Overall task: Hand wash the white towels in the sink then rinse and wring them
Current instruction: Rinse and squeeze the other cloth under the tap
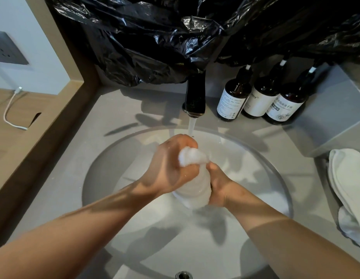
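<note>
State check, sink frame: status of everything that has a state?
faucet: on, water running
towel: wet, bunched, gripped by both hands
left hand: gripping the towel's top
right hand: gripping its lower part
towel pile: on the counter, untouched
bottles: three, upright

Sink (106,158) centre is taken: left hand (171,164) & right hand (221,186) grip the towel (195,192) there. Bare bowl at 6 and 9 o'clock. At 12, faucet (195,93) w/ running water blocks the back. Bottles (261,97) at 1–2 under a low black plastic sheet (155,37) (little headroom). Folded towels (346,182) at 3; wood wall (44,127) at 9–10.
</note>
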The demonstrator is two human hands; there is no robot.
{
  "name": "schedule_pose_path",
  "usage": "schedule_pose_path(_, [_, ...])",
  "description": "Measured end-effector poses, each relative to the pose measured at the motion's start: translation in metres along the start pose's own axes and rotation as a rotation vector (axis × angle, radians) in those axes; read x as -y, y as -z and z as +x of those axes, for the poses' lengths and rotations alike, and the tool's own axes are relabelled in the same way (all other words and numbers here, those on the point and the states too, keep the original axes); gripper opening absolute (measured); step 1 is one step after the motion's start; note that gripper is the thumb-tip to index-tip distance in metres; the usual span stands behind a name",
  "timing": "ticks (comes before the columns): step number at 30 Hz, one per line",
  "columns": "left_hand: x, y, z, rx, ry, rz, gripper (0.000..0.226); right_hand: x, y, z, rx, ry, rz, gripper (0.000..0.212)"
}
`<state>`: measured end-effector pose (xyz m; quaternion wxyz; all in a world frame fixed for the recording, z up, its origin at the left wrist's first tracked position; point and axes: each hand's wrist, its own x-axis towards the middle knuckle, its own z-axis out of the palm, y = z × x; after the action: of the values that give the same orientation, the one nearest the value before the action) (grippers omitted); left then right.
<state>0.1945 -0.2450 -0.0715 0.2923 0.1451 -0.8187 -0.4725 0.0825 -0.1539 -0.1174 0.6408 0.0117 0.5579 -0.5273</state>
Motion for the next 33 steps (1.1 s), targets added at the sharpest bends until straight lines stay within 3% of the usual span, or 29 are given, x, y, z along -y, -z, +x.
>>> schedule_pose_path(6, [0.017,-0.004,-0.004,-0.343,0.289,-0.301,0.025,-0.007,0.009,-0.002,-0.003,-0.219,0.019,0.067])
schedule_pose_path(9, [0.028,0.000,-0.003,-0.429,0.525,-0.541,0.026,0.006,0.007,-0.008,-0.037,-0.188,-0.018,0.051])
schedule_pose_path(14, [0.044,0.015,0.002,-0.192,0.951,-0.701,0.033,0.029,0.001,-0.003,-0.346,0.253,-0.187,0.013])
schedule_pose_path(17, [0.052,0.022,0.007,-0.185,1.170,-0.802,0.049,0.030,-0.001,0.000,-0.470,0.489,-0.327,0.016])
schedule_pose_path(20, [0.067,0.024,0.012,-0.116,1.319,-0.974,0.058,0.031,-0.009,-0.002,-0.442,0.656,-0.450,0.014])
schedule_pose_path(24, [0.073,0.014,0.018,-0.132,1.368,-1.022,0.057,0.034,-0.014,-0.005,-0.446,0.840,-0.686,0.025])
schedule_pose_path(26, [0.069,0.005,0.023,-0.075,1.266,-0.896,0.041,0.036,-0.012,-0.004,-0.449,0.864,-0.710,0.031])
schedule_pose_path(31, [0.050,-0.015,0.036,-0.027,0.962,-0.774,0.006,0.039,0.003,-0.002,-0.460,0.856,-0.395,0.030])
schedule_pose_path(33, [0.055,-0.020,0.035,-0.116,0.887,-0.905,0.014,0.040,0.010,-0.004,-0.458,0.854,-0.352,0.034])
